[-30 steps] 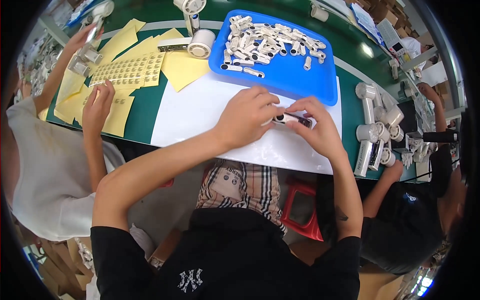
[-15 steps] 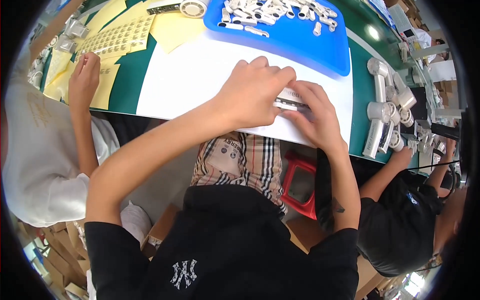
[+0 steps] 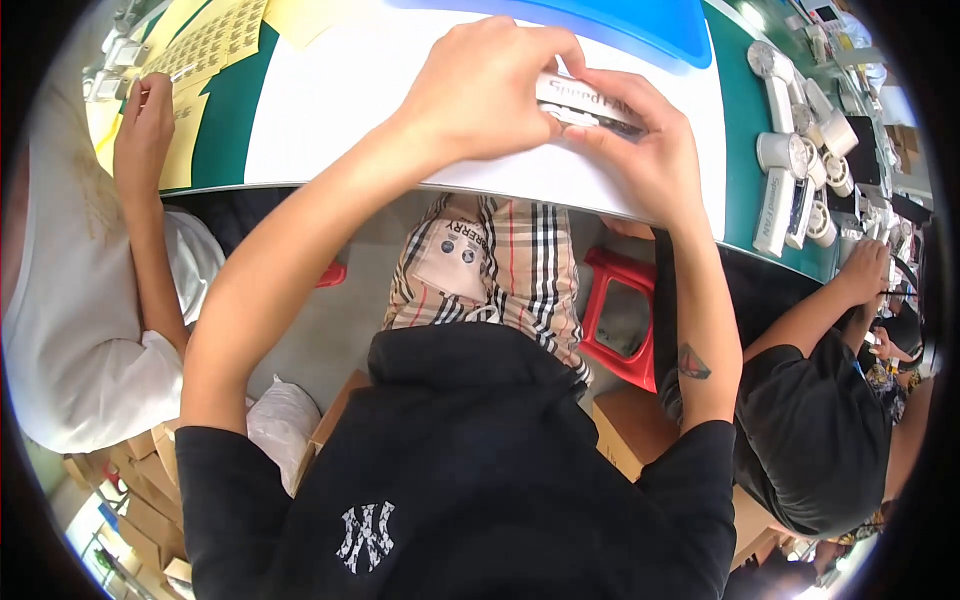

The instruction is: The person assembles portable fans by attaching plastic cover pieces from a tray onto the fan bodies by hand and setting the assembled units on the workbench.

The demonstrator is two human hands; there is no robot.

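Your two hands are meeting over the far part of the white sheet (image 3: 340, 110), and the white casing (image 3: 585, 95) is lying between them. Your left hand (image 3: 480, 92) is closing its thumb and fingers on the casing's left end, while your right hand (image 3: 645, 135) is gripping the right end, its fingers curling over the far side and its thumb pressing from the near side. The casing is tilting slightly, its right end sitting nearer to you than its left. Its dark open face is showing along the near side, and a small white piece (image 3: 573, 118) is sitting there, just beside both thumbs; you cannot tell from here which one is holding it.

Beyond your hands, the blue tray (image 3: 655, 25) is standing at the far side of the counter (image 3: 228, 150). Yellow sheets (image 3: 213, 48) are lying to the far left, near a co-worker's hand (image 3: 143, 125), and white handheld fans (image 3: 778, 205) are resting together on the right.
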